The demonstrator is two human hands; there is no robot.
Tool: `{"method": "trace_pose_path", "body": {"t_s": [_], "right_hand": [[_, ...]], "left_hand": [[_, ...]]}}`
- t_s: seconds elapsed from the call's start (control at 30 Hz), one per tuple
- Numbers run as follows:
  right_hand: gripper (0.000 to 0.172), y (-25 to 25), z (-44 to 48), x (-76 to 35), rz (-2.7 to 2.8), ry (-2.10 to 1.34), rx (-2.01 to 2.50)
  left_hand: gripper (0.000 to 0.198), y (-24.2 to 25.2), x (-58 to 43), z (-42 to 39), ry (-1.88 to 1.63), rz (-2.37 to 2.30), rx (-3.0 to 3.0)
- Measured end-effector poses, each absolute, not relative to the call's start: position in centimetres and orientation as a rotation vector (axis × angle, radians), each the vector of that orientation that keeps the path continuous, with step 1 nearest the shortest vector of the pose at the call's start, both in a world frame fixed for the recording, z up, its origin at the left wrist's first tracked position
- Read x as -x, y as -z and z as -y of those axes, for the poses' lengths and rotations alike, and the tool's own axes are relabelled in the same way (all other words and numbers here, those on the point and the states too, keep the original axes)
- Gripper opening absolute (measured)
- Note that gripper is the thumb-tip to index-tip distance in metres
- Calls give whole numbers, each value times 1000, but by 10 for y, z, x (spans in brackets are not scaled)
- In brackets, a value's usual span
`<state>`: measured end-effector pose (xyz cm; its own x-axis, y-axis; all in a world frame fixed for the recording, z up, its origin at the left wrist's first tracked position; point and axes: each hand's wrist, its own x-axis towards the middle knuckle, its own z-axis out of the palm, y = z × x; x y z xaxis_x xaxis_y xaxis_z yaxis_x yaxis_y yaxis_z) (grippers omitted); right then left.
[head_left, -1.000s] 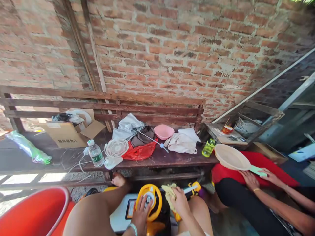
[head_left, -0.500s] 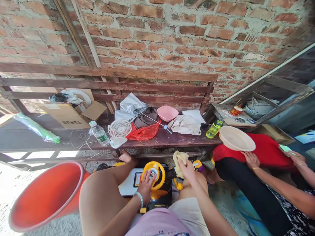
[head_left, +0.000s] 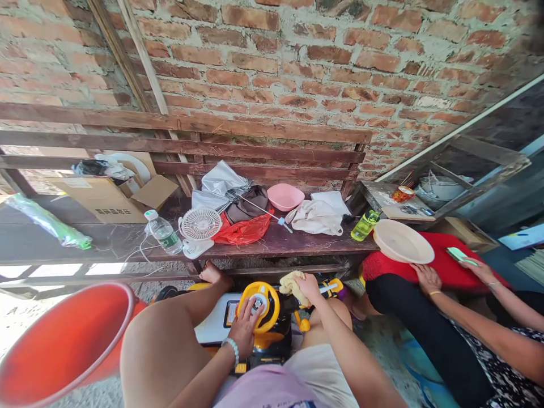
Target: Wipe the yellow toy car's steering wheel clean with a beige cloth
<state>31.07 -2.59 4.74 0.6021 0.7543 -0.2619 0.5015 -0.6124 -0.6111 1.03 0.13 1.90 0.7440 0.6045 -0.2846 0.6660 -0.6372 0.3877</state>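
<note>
Between my legs stands a toy ride-on vehicle with a yellow steering wheel (head_left: 275, 306) and a white and black body. My left hand (head_left: 244, 328), with a bead bracelet at the wrist, lies over the wheel's hub and lower left rim. Its fingers are stretched out, not wrapped round the rim. My right hand (head_left: 308, 288) is closed on a pale yellow cloth (head_left: 291, 283), bunched up just right of the wheel over the black part of the toy. A yellow lever (head_left: 303, 324) hangs below the cloth, and a yellow-ended part (head_left: 335, 287) sticks out to the right.
A wooden bench (head_left: 272, 243) holds a water bottle (head_left: 164, 231), a white fan (head_left: 200, 226), a red bag (head_left: 244, 229) and a pink basin (head_left: 285, 196). At left stands a large red bucket (head_left: 63, 340). A person at right has a hand (head_left: 427, 279) by a cream basin (head_left: 403, 241).
My right hand has moved the cloth left, towards the steering wheel. My left hand stays on the wheel. The other person's far hand, with a green item, has shifted left. The view has shifted slightly.
</note>
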Motion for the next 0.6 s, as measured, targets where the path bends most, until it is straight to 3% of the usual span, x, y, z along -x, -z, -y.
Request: {"method": "trace_pose_path", "body": {"t_s": [0.33, 0.6], "right_hand": [[27, -40, 79, -340, 1533, -236, 2647], [37, -47, 99, -397, 1087, -240, 2960]], "left_hand": [[91, -19, -9, -1, 156, -951, -2483], [91, -17, -9, -1, 103, -940, -2507]]}}
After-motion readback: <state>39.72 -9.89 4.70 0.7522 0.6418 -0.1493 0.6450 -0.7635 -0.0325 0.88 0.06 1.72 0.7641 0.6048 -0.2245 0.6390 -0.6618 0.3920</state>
